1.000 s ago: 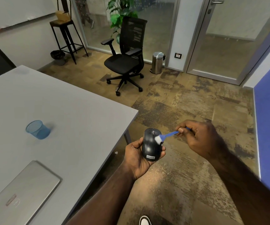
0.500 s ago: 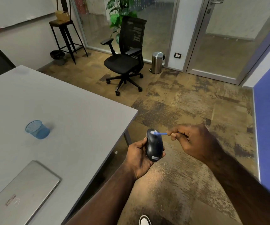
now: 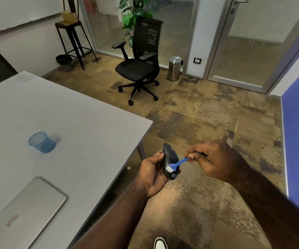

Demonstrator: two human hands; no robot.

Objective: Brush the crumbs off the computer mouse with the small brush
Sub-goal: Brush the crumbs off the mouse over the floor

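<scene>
My left hand (image 3: 151, 174) grips a black computer mouse (image 3: 169, 158) over the floor, just off the table's corner. The mouse is tilted onto its side, its top facing right. My right hand (image 3: 212, 159) pinches the blue handle of a small brush (image 3: 176, 164). The brush's white bristles touch the lower rear part of the mouse, near its label.
A grey table (image 3: 73, 123) fills the left, with a blue mesh cup (image 3: 42, 142) and a closed silver laptop (image 3: 21, 212) on it. A black office chair (image 3: 139, 63), a steel bin (image 3: 174, 68) and a stool (image 3: 73, 35) stand farther off on the carpet.
The mouse has been turned further onto its side. The brush has swept from the front end of the mouse down to its rear end.
</scene>
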